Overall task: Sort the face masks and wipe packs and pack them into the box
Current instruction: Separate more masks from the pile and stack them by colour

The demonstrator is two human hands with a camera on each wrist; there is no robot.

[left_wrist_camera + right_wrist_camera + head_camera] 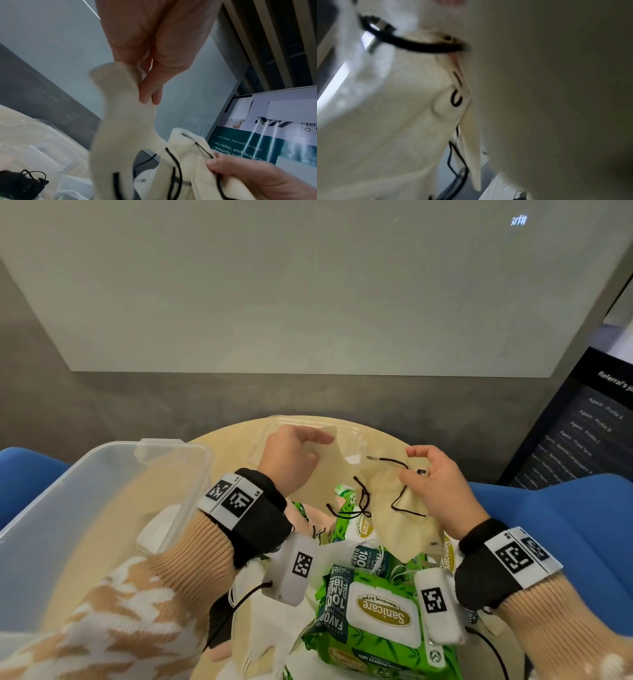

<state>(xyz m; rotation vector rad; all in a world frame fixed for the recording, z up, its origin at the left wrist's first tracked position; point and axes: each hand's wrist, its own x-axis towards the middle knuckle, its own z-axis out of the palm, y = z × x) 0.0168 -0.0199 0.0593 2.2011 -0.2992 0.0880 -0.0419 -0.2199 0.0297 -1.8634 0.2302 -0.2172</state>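
Both my arms reach forward, raised. My left hand [291, 455] pinches cloth between thumb and fingers; my right hand [436, 477], just beside it, grips with curled fingers.

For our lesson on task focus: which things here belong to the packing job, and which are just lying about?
Belongs to the job:
cream face mask, held by left hand and right hand
wipe packs
clear box

Just lying about:
dark display screen
blue chairs

Beige-white knit sleeves [102, 604], black wristbands [260, 518]
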